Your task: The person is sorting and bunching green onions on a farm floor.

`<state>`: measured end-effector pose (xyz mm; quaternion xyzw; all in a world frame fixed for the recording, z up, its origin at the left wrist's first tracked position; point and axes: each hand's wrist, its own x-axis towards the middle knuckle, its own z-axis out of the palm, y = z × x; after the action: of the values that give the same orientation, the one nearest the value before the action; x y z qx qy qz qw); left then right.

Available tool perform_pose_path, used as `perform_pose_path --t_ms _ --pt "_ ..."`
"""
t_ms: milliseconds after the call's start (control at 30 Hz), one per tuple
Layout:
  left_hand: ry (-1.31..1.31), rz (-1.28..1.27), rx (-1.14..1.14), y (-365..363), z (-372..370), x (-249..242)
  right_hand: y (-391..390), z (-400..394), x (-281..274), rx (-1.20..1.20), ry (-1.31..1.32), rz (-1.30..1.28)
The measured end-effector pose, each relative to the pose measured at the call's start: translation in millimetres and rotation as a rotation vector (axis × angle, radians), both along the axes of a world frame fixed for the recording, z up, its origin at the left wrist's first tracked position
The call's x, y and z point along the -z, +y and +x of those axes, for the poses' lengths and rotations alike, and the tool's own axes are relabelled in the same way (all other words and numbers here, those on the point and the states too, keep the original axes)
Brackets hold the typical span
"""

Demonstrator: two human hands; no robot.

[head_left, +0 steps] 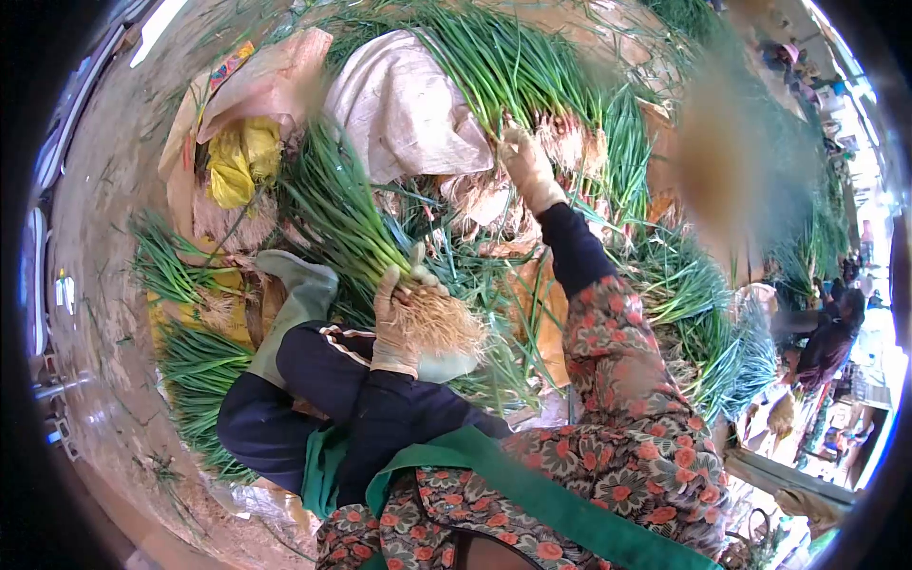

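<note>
My left hand (390,334), in a pale glove, is wrapped round a thick bunch of spring onions (350,220). Their leaves point up and left, and the tangled roots hang out to the right of my fist. Farther off, my right hand (529,169), gloved too, has its fingers closed on spring onion stems at the near edge of a large heap of spring onions (518,71). A whitish cloth (404,104) lies to the left of that heap, over part of the pile.
On the left are a sack with a yellow plastic bag (242,161) and bunches of spring onions (199,366) on the ground. More spring onions (698,285) lie at right. My boot (299,290) is bent in front. Another person (826,342) sits at far right.
</note>
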<state>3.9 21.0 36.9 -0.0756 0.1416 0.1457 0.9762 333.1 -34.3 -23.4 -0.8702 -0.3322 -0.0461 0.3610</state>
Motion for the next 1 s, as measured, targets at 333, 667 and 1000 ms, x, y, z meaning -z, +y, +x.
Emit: perform_pose_path --t_ms 333,667,1000 --pt "0.487 0.256 0.091 3 6 28 -45 -142 -18 -0.736 0.212 -0.28" --pt "0.408 0.331 0.053 -10 4 34 -17 -178 -2 -0.428 1.324 0.131" --pt "-0.047 -0.027 -0.108 -1 -4 -12 -37 -60 42 -0.463 -0.868 -0.548"
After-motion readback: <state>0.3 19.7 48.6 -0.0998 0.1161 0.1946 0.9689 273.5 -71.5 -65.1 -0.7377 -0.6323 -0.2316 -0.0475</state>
